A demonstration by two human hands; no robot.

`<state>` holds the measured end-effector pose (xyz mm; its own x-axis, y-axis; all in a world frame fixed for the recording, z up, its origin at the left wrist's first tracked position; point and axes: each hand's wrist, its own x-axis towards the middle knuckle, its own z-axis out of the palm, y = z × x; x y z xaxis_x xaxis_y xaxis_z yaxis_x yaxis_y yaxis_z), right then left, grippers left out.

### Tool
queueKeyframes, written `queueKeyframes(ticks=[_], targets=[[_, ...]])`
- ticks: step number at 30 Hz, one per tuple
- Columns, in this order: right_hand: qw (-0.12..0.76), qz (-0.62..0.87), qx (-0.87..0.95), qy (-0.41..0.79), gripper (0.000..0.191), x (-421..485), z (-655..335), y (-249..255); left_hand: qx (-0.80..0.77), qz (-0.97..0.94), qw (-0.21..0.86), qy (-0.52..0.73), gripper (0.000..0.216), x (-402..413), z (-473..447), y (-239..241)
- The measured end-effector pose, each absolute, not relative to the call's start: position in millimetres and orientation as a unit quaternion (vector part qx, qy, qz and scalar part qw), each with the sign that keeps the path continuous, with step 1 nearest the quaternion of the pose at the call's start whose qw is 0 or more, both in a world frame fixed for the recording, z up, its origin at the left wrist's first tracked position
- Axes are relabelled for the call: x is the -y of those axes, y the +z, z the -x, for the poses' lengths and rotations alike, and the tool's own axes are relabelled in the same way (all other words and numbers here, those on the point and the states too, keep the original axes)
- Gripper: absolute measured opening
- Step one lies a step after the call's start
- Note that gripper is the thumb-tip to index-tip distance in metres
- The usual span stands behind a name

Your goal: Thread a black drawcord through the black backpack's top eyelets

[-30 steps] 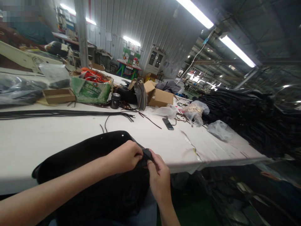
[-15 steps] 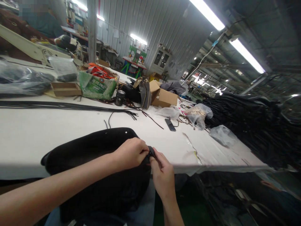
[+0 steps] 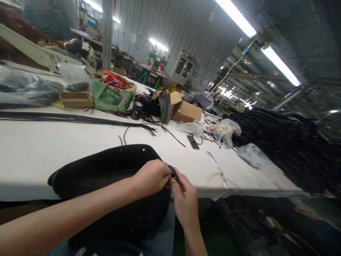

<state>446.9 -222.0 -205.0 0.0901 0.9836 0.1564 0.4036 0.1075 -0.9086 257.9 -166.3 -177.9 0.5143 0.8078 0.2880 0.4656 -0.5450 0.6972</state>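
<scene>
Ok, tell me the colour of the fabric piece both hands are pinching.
Black; the soft fabric piece shows best in the head view.

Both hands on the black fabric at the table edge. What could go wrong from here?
1. Much of the fabric hangs off the table edge; if the left hand and right hand lose their pinch, it may slide down.
2. Loose cords lie just behind it and could snag if it is dragged.

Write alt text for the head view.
The left hand and right hand pinch a corner of black fabric at the near edge of a white table. Behind lie black cords, a phone and a cardboard box.
</scene>
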Motion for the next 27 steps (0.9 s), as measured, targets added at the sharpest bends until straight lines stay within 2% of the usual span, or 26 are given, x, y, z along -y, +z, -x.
queueKeyframes(ticks=[6, 13, 17, 21, 24, 27], targets=[[0.561, 0.552, 0.424, 0.448, 0.057, 219, -447, -221, -0.401, -0.811, 0.289, 0.314, 0.032, 165, -262, -172], [0.606, 0.565, 0.374, 0.416, 0.048, 213, -437, -244, -0.408, -0.802, 0.326, 0.289, 0.027, 162, -267, -176], [0.626, 0.547, 0.358, 0.425, 0.046, 203, -454, -248, -0.425, -0.793, 0.336, 0.279, 0.018, 156, -257, -166], [0.747, 0.459, 0.261, 0.404, 0.033, 184, -523, -237, -0.452, -0.775, 0.333, 0.291, 0.041, 153, -223, -147], [0.796, 0.414, 0.201, 0.392, 0.018, 175, -590, -219, -0.502, -0.745, 0.345, 0.272, 0.061, 159, -192, -142], [0.819, 0.412, 0.173, 0.360, 0.022, 173, -639, -202, -0.525, -0.731, 0.370, 0.228, 0.074, 175, -170, -153]])
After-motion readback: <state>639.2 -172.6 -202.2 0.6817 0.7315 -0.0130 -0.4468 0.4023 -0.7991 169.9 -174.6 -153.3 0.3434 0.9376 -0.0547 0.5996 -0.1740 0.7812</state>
